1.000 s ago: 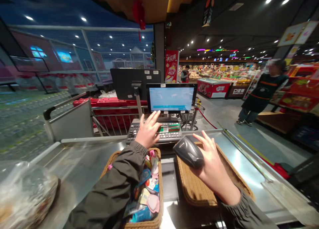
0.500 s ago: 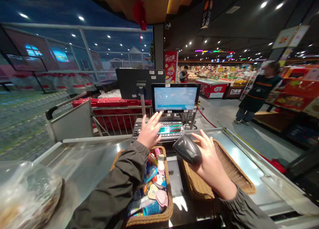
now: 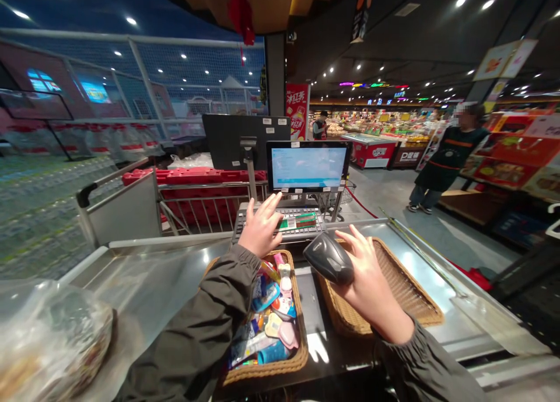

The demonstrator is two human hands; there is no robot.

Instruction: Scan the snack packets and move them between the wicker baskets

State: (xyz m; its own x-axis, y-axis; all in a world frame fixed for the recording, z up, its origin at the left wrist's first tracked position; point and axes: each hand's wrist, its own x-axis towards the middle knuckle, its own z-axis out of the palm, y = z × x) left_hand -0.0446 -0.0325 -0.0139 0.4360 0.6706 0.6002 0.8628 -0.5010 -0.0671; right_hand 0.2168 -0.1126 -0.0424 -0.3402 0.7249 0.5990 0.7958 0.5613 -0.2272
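This is a supermarket checkout. A till screen (image 3: 308, 167), a keyboard (image 3: 301, 224) and a handheld barcode scanner (image 3: 329, 257) are at a steel desk (image 3: 153, 279), beside a metal shopping trolley (image 3: 210, 206). Beyond lie a red freezer chest (image 3: 370, 151) and lit produce displays (image 3: 394, 125) along a wide aisle.

Barcode scanner (image 3: 328, 257): black moulded plastic, smooth, semi-gloss; keyboard (image 3: 301, 227): grey plastic, matt. Counter (image 3: 166, 273): brushed sheet metal, reflective; left basket (image 3: 266, 368) and right basket (image 3: 394, 282): woven wicker, rough, matt. Sleeve (image 3: 205, 326): dark cloth, matt; bag (image 3: 52, 326): thin clear plastic, crinkled, glossy.
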